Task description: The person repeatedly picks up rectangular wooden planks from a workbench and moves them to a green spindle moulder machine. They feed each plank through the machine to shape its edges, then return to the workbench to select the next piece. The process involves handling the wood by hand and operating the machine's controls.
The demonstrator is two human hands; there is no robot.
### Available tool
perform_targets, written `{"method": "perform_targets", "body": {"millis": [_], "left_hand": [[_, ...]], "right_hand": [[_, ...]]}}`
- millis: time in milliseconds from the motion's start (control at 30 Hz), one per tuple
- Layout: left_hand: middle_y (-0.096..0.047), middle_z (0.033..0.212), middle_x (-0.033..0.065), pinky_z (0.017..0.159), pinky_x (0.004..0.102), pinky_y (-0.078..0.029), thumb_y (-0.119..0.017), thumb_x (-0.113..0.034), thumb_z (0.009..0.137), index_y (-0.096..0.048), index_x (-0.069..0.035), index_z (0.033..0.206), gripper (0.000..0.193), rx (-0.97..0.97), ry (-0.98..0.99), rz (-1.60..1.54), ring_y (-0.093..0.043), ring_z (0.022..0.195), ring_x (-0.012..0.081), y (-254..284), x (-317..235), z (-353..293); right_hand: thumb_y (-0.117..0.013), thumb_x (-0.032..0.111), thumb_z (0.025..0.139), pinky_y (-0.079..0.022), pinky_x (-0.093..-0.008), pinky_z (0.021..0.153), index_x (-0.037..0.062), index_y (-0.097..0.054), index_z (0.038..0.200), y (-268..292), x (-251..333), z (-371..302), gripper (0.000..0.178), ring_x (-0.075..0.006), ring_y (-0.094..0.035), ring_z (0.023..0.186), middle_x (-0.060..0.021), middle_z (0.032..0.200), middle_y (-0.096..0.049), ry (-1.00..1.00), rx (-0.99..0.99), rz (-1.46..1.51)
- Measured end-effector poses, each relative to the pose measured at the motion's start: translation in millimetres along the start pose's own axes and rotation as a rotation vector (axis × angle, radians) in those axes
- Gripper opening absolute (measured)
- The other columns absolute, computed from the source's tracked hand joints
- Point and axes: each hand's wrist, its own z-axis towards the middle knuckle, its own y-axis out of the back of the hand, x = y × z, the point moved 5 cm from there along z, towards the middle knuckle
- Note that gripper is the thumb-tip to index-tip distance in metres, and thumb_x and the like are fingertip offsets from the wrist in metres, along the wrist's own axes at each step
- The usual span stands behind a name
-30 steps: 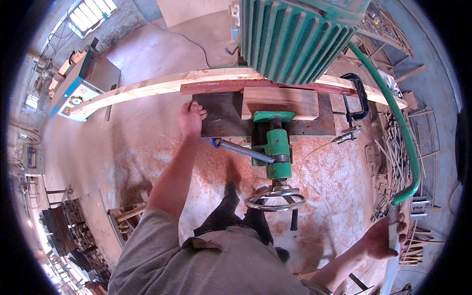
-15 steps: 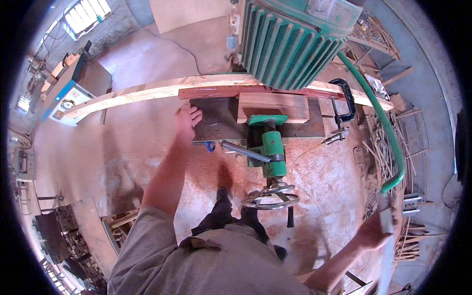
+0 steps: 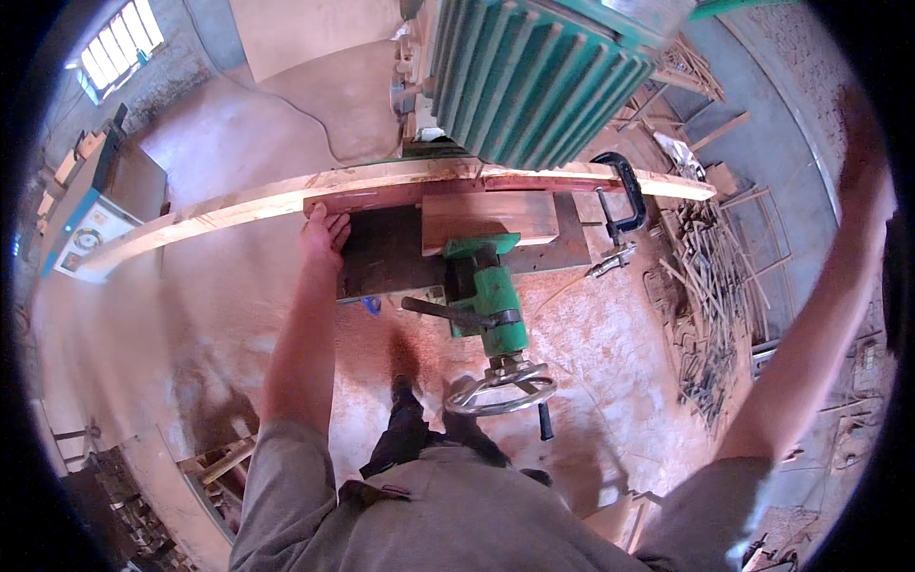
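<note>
At the machine's dark table (image 3: pixel 386 250), my left hand (image 3: pixel 324 236) grips the left end of a reddish wood strip (image 3: pixel 367 197), its fingers curled at the lower edge. The strip lies along a long pale wooden bar (image 3: pixel 224 198). A thick wood block (image 3: pixel 491 217) sits against the strip, with the green clamp pad (image 3: pixel 483 244) of a handwheel (image 3: pixel 500 389) pressed up to it. Over these hangs a green ribbed motor (image 3: pixel 534 86). My right arm reaches up at the far right, and my right hand (image 3: pixel 865 143) is dark and blurred there, its fingers not discernible. Part of a green lever (image 3: pixel 734 8) shows at the top edge.
A black C-clamp (image 3: pixel 624 191) grips the bar's right part. Thin wood offcuts (image 3: pixel 715 315) lie heaped on the right floor. A cabinet with a dial (image 3: pixel 88 238) stands at left. Sawdust covers the floor around the handwheel.
My right hand has risen from low right to the upper right, and the green lever has swung up. My left hand has closed onto the strip's end. The view has shifted slightly.
</note>
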Motion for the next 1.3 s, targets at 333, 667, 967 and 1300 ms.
{"method": "perform_targets", "body": {"millis": [333,667,967,1300], "left_hand": [[-0.060,0.107,0.0109,0.077,0.0378,-0.048,-0.055,-0.043,0.087,-0.046,-0.009,0.118,0.047,-0.056,0.035,0.069,-0.060,0.098,0.0233,-1.0,-16.8,0.0],[-0.059,0.104,0.0098,0.080,0.0375,-0.048,-0.054,-0.038,0.089,-0.048,-0.010,0.119,0.042,-0.061,0.100,0.045,-0.060,0.094,0.0230,-0.5,-10.2,-6.7],[-0.064,0.098,0.0049,0.075,0.0305,-0.051,-0.050,-0.032,0.092,-0.047,-0.016,0.123,0.035,-0.009,-0.058,-0.037,-0.063,0.088,0.0179,53.9,-46.0,14.7],[-0.059,0.108,0.0102,0.078,0.0272,-0.056,-0.053,-0.026,0.091,-0.051,-0.005,0.117,0.034,0.292,-0.329,-0.336,-0.058,0.099,0.0226,131.9,-140.5,-46.8]], "right_hand": [[-0.054,0.042,0.086,-0.047,-0.0383,0.083,0.0087,-0.060,0.108,-340.4,62.4,-343.5,0.040,-0.0296,-0.062,0.090,-0.0174,0.096,-0.063,-0.294,1.368,0.145],[-0.048,0.038,0.092,-0.049,-0.0352,0.055,0.0101,-0.053,0.085,-210.2,-192.2,-455.8,0.030,-0.0182,-0.056,0.056,-0.0089,0.066,-0.057,-1.527,0.078,0.565],[-0.054,0.029,0.090,-0.052,-0.0316,0.054,0.0043,-0.053,0.104,-79.5,-148.3,-432.8,0.029,-0.0197,-0.060,0.062,-0.0109,0.081,-0.060,-1.420,-0.249,0.316],[-0.053,0.033,0.090,-0.045,-0.0295,0.049,0.0042,-0.054,0.095,-27.2,-81.2,-516.7,0.029,-0.0169,-0.054,0.054,-0.0061,0.065,-0.055,-1.420,-0.332,0.447]]}}
